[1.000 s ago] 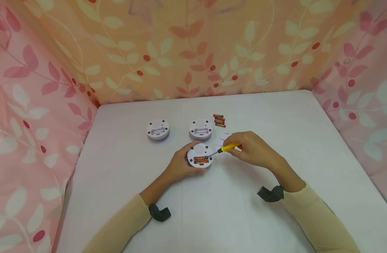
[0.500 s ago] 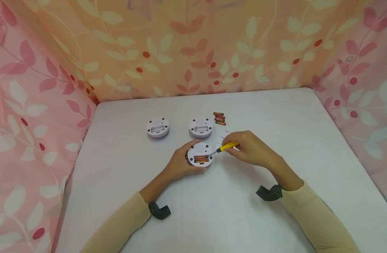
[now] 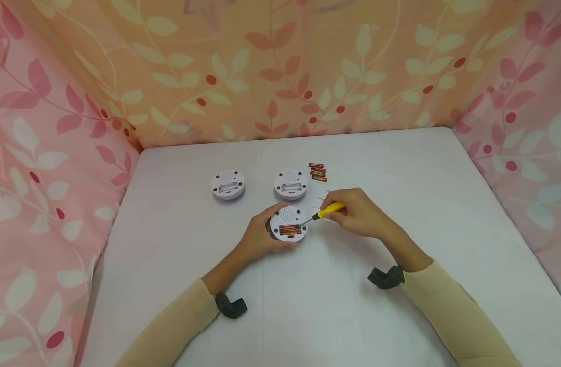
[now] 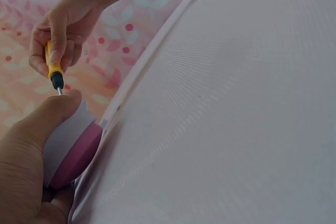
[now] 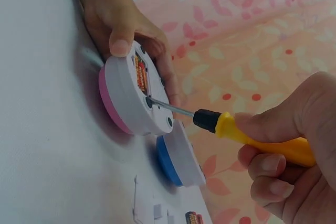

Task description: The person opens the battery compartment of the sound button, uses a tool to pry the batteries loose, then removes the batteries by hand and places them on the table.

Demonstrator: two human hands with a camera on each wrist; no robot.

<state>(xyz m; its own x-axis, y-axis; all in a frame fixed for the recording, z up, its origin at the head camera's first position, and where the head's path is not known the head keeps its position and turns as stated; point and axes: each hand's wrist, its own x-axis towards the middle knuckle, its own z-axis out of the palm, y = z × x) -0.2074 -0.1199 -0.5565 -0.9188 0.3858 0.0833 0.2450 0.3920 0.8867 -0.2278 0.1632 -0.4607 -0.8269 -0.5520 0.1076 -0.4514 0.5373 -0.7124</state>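
Observation:
My left hand (image 3: 258, 235) grips a round white device (image 3: 287, 215) by its side, thumb at the near rim and fingers round the far side. Its underside faces up, showing speaker holes, dark feet and a battery bay holding red-and-black batteries (image 5: 140, 75). The lower part is pink (image 4: 79, 157). My right hand (image 3: 357, 213) holds a yellow-handled screwdriver (image 5: 262, 142) between thumb and fingers. The metal shaft slants down, its tip right at the end of the battery bay, near a dark foot (image 5: 149, 102).
Two more round white devices, one at the left (image 3: 228, 185) and one in the middle (image 3: 291, 185), lie behind with uncovered battery bays. Several loose batteries (image 3: 318, 172) lie at the back right. White battery covers (image 3: 320, 198) rest partly behind the right hand on the white table (image 3: 308, 306).
The screwdriver's tip stays at the end of the battery bay. My right hand and forearm have shifted slightly left, and the held device has moved a touch left too.

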